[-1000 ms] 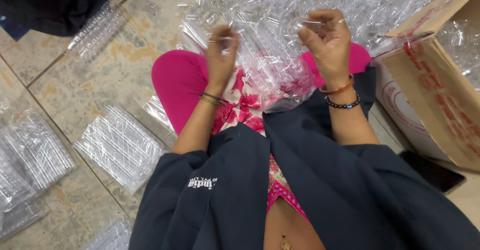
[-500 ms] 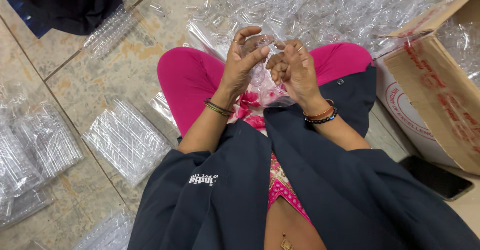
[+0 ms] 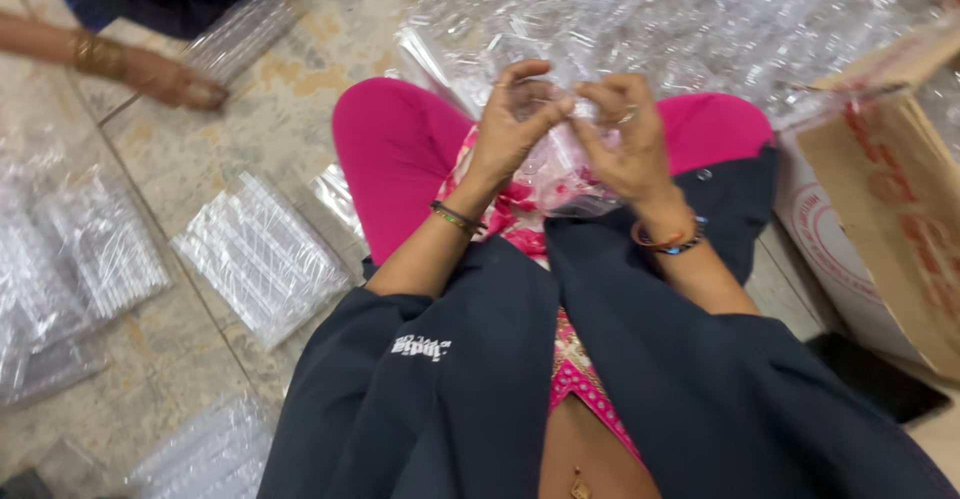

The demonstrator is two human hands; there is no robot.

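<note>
A: Both hands meet over the lap; the left hand (image 3: 520,119) and the right hand (image 3: 625,134) are curled with fingertips pinched together on a small clear plastic piece (image 3: 578,109), though it is too small and see-through to tell its exact shape.

B: So the grip is narrow, fingers closed on it?

A: Yes, closed on both sides; the piece sits between the two hands, just above a clear plastic bag (image 3: 560,174) that lies on the pink trousers (image 3: 400,149).

B: How far along does the work look?

A: Judging by the floor, a good part is done; a filled packet (image 3: 262,256) of clear tubes lies flat beside the left knee, and more filled packets (image 3: 85,259) are stacked at the far left; another lies at the bottom edge.

B: And what is left?

A: Plenty, it seems; a big loose heap of clear pieces (image 3: 700,19) spreads ahead of the knees, not yet packed.

B: Anything else around?

A: An open cardboard box (image 3: 890,199) stands at the right, touching the heap; a dark phone (image 3: 875,374) lies by it; a co-worker's hand (image 3: 175,84) with a gold bangle presses on another packet (image 3: 240,31) at the upper left, well apart.

B: Does anything stand in the way?

A: Only the crinkled bag itself, which crowds the fingers; glare makes the pieces hard to pick out.
</note>
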